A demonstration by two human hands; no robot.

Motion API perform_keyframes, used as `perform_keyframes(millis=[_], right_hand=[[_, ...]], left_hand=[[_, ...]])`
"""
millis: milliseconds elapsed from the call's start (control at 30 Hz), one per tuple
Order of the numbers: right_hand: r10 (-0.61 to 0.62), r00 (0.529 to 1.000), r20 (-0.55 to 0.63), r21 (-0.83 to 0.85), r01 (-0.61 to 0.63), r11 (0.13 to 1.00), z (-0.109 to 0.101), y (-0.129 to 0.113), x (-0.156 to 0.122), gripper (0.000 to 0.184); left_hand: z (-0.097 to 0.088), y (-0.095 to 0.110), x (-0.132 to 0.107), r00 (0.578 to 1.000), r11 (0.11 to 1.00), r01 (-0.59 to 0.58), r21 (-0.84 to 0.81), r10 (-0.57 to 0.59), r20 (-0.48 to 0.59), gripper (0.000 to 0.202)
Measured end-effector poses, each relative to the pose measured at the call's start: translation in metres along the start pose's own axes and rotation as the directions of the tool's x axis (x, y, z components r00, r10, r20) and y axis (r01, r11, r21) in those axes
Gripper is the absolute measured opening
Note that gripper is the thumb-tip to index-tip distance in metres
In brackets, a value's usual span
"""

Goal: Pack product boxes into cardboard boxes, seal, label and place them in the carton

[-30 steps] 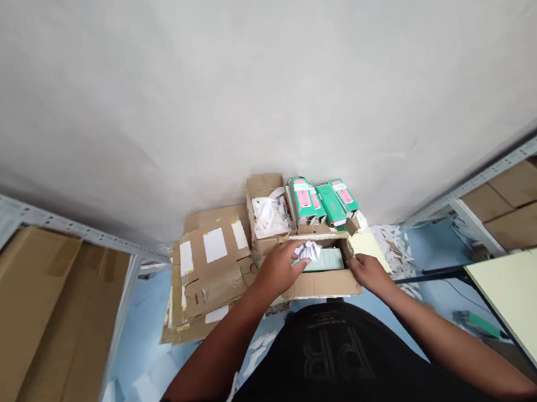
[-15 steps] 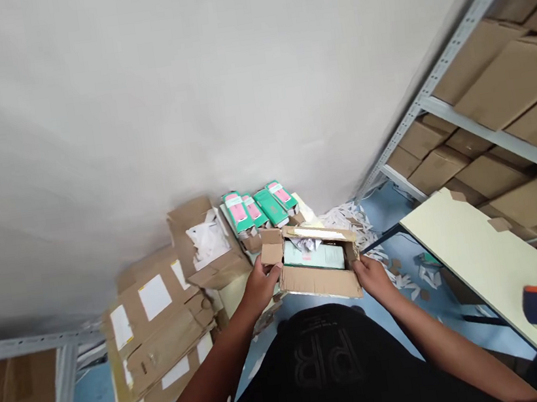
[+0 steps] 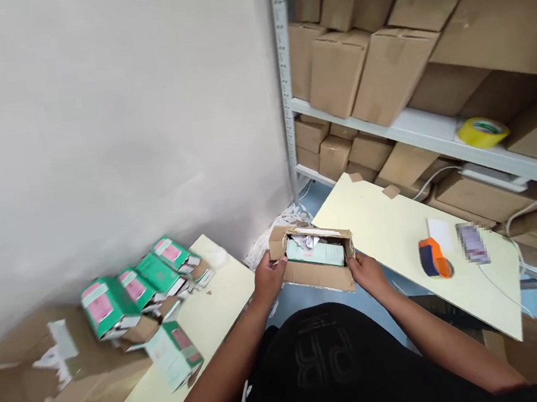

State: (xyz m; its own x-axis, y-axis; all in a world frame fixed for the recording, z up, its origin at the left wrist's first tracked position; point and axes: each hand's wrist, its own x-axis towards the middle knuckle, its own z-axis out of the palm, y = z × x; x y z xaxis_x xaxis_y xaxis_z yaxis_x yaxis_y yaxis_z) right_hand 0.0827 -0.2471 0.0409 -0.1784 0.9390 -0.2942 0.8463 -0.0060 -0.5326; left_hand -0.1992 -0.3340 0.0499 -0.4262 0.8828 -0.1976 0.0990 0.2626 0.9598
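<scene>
I hold a small open cardboard box (image 3: 318, 275) in front of me with both hands. My left hand (image 3: 269, 279) grips its left end and my right hand (image 3: 366, 275) grips its right end. Inside the box lie a pale green packet (image 3: 316, 254) and a crumpled white paper (image 3: 311, 241). The box hangs in the air between two pale yellow tables, the left table (image 3: 213, 307) and the right table (image 3: 401, 230).
Several green and pink cartons (image 3: 134, 288) lie on the left table beside an open brown carton (image 3: 20, 385). The right table bears an orange and blue tape dispenser (image 3: 433, 258), a white card and a phone. Shelves (image 3: 418, 132) with many brown cartons and a yellow tape roll (image 3: 481, 131) stand behind.
The view has swung to the right from the wall and floor cartons to the shelves and right table. Both hands carried the open box along; my left hand left the paper for the box end.
</scene>
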Motion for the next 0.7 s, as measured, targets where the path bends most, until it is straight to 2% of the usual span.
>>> perform_keyframes(millis=[67, 167, 300, 400, 433, 500, 567, 700], right_hand=[[0.076, 0.997, -0.012, 0.002, -0.076, 0.997, -0.021, 0.024, 0.016, 0.033], [0.158, 0.987, -0.022, 0.032, -0.157, 0.987, -0.042, 0.053, 0.039, 0.033], [0.230, 0.971, -0.061, 0.074, -0.225, 0.972, -0.055, 0.086, 0.071, 0.033], [0.288, 0.955, -0.065, 0.057, -0.285, 0.957, -0.056, 0.109, 0.092, 0.032], [0.307, 0.950, -0.063, 0.051, -0.304, 0.951, -0.055, 0.116, 0.098, 0.032], [0.353, 0.934, -0.060, 0.049, -0.351, 0.935, -0.054, 0.126, 0.108, 0.032], [0.411, 0.909, -0.062, 0.085, -0.406, 0.910, -0.052, 0.132, 0.116, 0.030], [0.529, 0.846, -0.074, 0.205, -0.506, 0.838, -0.048, 0.134, 0.128, 0.028]], left_hand=[[0.038, 0.014, 0.023, 0.999, 0.998, -0.035, 0.056, 0.033, 0.036, 0.050], [0.082, 0.031, 0.063, 0.995, 0.989, -0.057, 0.140, 0.045, 0.086, 0.054], [0.126, 0.043, 0.121, 0.978, 0.988, 0.020, 0.153, -0.051, 0.201, 0.051], [0.154, 0.046, 0.167, 0.940, 0.973, 0.077, 0.217, -0.144, 0.308, 0.059], [0.164, 0.047, 0.181, 0.930, 0.964, 0.038, 0.263, -0.130, 0.343, 0.061], [0.183, 0.050, 0.210, 0.913, 0.917, -0.131, 0.378, -0.037, 0.405, 0.063], [0.202, 0.055, 0.235, 0.877, 0.806, -0.313, 0.502, 0.042, 0.479, 0.057], [0.239, 0.070, 0.271, 0.769, 0.549, -0.541, 0.638, 0.016, 0.639, 0.031]])
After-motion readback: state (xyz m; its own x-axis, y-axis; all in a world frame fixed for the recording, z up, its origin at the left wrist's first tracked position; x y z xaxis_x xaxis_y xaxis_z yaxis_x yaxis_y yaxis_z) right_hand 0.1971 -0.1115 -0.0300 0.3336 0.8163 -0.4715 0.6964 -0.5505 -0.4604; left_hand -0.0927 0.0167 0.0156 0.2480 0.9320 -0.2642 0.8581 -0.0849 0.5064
